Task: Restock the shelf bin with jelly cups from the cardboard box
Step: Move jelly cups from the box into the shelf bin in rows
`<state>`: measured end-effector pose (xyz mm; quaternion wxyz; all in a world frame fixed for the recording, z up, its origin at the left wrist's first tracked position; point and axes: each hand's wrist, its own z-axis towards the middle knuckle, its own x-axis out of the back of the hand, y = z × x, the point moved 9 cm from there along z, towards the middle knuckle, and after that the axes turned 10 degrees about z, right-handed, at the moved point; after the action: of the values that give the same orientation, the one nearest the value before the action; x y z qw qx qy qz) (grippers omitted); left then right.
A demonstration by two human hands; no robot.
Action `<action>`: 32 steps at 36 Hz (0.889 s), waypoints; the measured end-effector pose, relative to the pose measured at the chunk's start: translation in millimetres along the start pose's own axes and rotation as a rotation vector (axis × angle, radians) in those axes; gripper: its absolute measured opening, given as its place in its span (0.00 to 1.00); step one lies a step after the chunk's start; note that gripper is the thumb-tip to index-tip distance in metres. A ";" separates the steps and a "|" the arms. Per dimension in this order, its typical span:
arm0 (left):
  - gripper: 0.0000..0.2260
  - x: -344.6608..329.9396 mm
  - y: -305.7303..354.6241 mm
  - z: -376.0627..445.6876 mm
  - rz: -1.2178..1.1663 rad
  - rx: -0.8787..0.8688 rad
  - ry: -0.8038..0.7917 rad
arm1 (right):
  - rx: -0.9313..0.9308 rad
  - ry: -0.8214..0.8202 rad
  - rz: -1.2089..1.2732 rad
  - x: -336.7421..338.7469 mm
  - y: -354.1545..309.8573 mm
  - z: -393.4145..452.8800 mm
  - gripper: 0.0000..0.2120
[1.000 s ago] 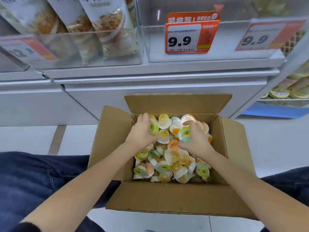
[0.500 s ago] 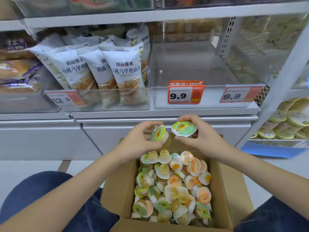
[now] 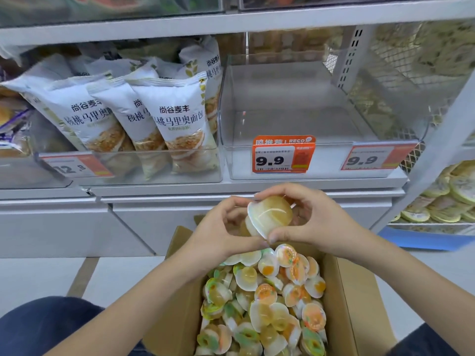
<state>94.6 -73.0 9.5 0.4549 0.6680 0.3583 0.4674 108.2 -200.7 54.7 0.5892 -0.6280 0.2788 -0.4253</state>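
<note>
At nine o'clock of the view stand white bread bags (image 3: 177, 124) printed 尚谷麦丰 and 核桃马里奥面包, with a price tag (image 3: 74, 167) below them reading 12.8. At centre, the left hand (image 3: 221, 232) and right hand (image 3: 312, 222) meet over the far edge of the cardboard box (image 3: 177, 317), both curled round a pair of jelly cups (image 3: 267, 214); the nearer, amber cup is pinched between right thumb and fingers, while the left grip cradles the second cup, half hidden behind it. The step is the carry to the clear shelf bin (image 3: 321, 119) at twelve to one o'clock — best lifted over its front wall and set down at the back, rims level. Its orange tag (image 3: 282, 156) reads RECO and 9.9 — a second tag (image 3: 372, 159) at two o'clock also reads 9.9; the smaller print is illegible.
</note>
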 end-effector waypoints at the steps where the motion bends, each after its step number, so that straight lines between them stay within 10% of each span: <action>1: 0.27 -1.7 -0.1 0.1 -0.049 0.010 -0.005 | -0.002 -0.010 0.004 -0.8 0.2 0.7 0.26; 14: 0.36 -35.6 -1.9 -7.7 -0.944 0.191 -0.188 | 0.009 -0.099 -0.011 -4.5 4.0 -2.4 0.24; 32: 0.21 -34.5 -4.9 -10.3 -0.812 0.217 -0.213 | 0.043 -0.037 -0.206 -11.4 10.7 -1.6 0.30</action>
<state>74.0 -99.8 -3.9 0.5633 0.5614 0.5901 0.1388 102.9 -193.4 41.9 0.5607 -0.6484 0.1927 -0.4775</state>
